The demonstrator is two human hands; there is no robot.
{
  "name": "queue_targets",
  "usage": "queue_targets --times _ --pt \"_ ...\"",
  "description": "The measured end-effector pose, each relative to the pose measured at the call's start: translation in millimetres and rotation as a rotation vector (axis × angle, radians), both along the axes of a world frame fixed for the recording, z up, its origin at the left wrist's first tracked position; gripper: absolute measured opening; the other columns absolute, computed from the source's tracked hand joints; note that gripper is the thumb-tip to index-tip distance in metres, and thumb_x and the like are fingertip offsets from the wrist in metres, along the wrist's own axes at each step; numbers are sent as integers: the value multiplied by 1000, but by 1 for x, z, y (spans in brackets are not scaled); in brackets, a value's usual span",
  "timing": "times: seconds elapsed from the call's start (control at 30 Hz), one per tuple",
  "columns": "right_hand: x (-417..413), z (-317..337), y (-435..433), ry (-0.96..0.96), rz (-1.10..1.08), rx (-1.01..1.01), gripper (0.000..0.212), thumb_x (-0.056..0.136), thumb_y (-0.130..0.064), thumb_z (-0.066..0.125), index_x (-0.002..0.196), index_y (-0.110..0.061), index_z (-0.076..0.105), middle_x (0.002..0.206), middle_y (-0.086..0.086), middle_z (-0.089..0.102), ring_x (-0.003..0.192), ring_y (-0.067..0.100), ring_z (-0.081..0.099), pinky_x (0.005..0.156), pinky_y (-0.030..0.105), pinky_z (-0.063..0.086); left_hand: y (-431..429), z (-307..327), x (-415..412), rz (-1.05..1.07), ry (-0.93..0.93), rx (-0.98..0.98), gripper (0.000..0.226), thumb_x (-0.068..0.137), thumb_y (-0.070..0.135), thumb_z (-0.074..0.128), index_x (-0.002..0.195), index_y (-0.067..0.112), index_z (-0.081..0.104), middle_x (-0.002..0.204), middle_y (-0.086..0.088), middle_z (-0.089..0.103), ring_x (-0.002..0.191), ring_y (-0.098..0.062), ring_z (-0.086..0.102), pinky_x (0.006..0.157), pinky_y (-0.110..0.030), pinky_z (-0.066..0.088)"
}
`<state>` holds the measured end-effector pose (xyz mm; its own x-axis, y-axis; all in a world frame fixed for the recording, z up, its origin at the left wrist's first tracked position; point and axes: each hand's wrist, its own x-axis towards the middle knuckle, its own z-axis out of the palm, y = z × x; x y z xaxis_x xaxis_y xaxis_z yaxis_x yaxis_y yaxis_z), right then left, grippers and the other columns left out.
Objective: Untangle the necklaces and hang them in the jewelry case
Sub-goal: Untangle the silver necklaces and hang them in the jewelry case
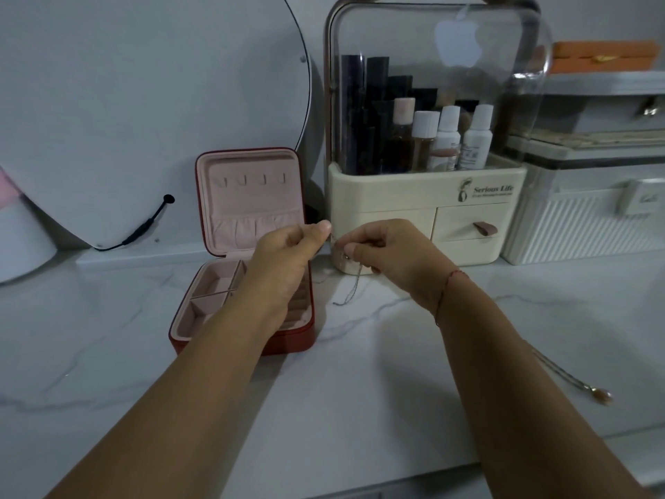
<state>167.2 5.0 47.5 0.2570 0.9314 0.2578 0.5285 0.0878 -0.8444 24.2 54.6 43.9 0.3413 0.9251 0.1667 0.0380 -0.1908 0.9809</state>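
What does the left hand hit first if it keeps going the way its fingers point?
The left hand points up and right, toward the right hand. It would probably meet the thin chain held between them, then the right hand's fingertips. Beyond sits the cream organizer; depth is unclear.

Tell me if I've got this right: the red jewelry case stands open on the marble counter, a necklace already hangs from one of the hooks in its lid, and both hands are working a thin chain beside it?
Not quite. In the head view the hooks in the lid of the jewelry case are all bare. The rest holds: the case stands open on the marble counter, and the left hand and right hand pinch a thin chain beside it.
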Motion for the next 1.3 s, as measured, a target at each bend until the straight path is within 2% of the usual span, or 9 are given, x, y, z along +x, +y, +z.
queue_targets --times 0.17,0.37,0.47,0.67,0.73,0.87,1.03,1.13,1.3 --pt "0 1 -2 70 -26 -9 11 90 -17 64 82 -16 71 48 -16 57 45 -5 47 53 12 41 1 -1 0 -25 52 35 16 93 41 55 86 29 60 88 15 61 83 6 51 69 -12 36" --pt "3 4 -4 238 -55 116 5 88 -10 67 86 -11 71 66 -2 63 54 0 54 60 13 50 5 -5 0 -37 67 83 11 94 31 57 87 29 65 82 15 63 77 3 53 71 -12 39" --pt "3 5 -4 315 10 148 15 89 0 61 96 -9 71 79 1 68 70 4 62 70 15 53 6 -6 0 -39 66 110 12 93 24 59 86 33 66 88 15 67 84 4 58 70 -9 41" --pt "-2 9 -7 244 98 218 25 90 4 57 96 -16 71 81 -7 69 72 -3 63 74 14 51 10 -10 0 -21 120 230 12 88 26 66 92 37 68 107 7 68 102 -7 60 90 -23 47" --pt "-3 9 -6 221 91 229 24 89 2 60 94 -19 71 81 -8 70 73 0 63 72 15 51 7 -8 -1 9 119 234 11 90 32 63 97 34 71 106 7 68 99 -5 61 89 -24 48" --pt "-4 10 -6 207 52 233 20 87 -2 64 93 -20 71 79 -7 69 68 1 61 66 14 50 4 -2 -1 77 114 170 29 94 46 50 91 29 73 85 19 67 79 12 58 69 -11 38" --pt "-3 11 -7 240 11 261 16 87 -4 66 88 -20 69 74 -6 68 64 -1 58 61 12 48 6 -8 -2 156 333 336 53 94 56 40 98 15 73 85 1 67 83 -9 59 75 -26 46" --pt "-3 11 -6 280 0 279 12 86 -6 67 87 -17 69 73 -3 67 63 1 58 60 13 48 4 -6 -1 79 264 296 37 94 52 46 98 26 72 85 21 60 83 6 53 68 -13 36" --pt "-5 11 -6 284 14 288 8 85 -4 67 88 -12 68 72 1 66 59 1 57 59 13 48 2 -4 1 -164 -31 78 16 82 30 69 96 24 72 88 8 75 85 0 68 74 -11 48"
